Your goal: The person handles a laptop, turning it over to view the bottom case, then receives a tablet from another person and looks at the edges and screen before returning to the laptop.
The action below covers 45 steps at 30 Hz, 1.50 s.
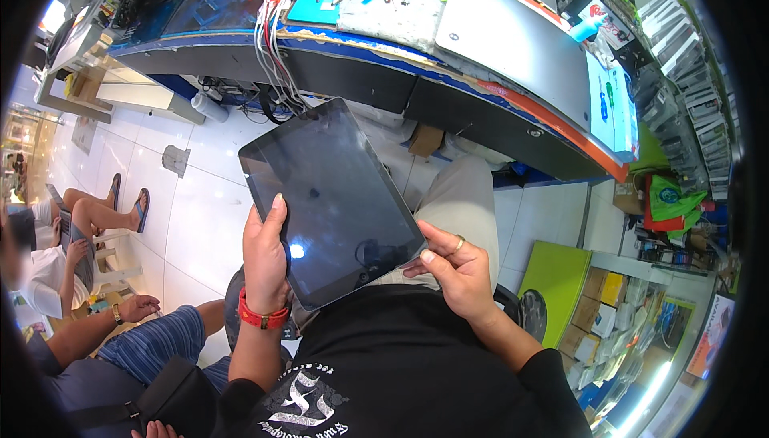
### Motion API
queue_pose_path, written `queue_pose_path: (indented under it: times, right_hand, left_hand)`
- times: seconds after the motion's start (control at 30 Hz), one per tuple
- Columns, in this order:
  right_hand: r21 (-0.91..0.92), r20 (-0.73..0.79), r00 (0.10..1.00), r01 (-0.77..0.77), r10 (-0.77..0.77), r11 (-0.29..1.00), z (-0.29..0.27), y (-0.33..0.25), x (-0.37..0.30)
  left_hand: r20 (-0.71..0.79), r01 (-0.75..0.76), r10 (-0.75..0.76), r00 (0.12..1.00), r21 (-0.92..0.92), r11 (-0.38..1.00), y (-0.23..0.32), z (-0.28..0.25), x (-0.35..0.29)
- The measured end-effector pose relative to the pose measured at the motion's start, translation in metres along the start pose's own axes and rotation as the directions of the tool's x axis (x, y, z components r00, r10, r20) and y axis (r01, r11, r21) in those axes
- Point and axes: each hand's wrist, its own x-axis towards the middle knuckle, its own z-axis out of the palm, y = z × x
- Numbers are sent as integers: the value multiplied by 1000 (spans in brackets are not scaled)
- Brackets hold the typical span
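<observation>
Black printed T-shirt (pixel 384 374): worn by the person, at the lower edge of the view.
Red wristband (pixel 260 315): on the left wrist.
Left hand (pixel 267 258): clasped around the left long edge of the tablet, thumb lying on the glass.
Right hand (pixel 456 266): gold ring on one finger; fingertips pinch the tablet's lower right corner.
Flat dark-screened rectangular tablet (pixel 332 198): held in both hands above the lap, tilted, screen dark and reflecting a small ceiling light.
Beige trouser leg (pixel 460 198): just beyond the tablet.
White tiled floor (pixel 200 222): under the tablet; other seated people to the left, one in blue striped shorts (pixel 160 342).
Bundle of white and red cables (pixel 272 54): hanging over the counter's front edge, above the tablet's far corner.
Blue-topped curved counter (pixel 360 78): beyond the knees.
Closed silver laptop (pixel 513 46): lying on the counter, right of the cables.
</observation>
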Motion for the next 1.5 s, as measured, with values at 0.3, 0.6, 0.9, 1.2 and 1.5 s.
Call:
queue_pose_path:
  times: [0.3,0.6,0.9,1.2,1.5]
  right_hand:
    - [25,-17,1000,0,1,1000,1,1,1]
    - [20,-61,998,-14,15,1000,5,1,2]
    - [-3,-109,994,-15,14,1000,7,3,8]
    - [-32,-114,993,-10,6,999,9,2,12]
    - [-38,-126,992,-6,1,999,12,2,12]
  left_hand:
    - [-1,-19,19,1000,-25,999,-5,-5,-1]
    - [-4,-20,20,1000,-7,1000,-9,-4,-3]
    - [-25,-23,22,999,-32,999,-16,-4,-2]
    - [-14,-16,15,1000,-51,999,-24,-5,-2]
    - [1,-11,11,1000,-12,1000,-27,-6,-4]
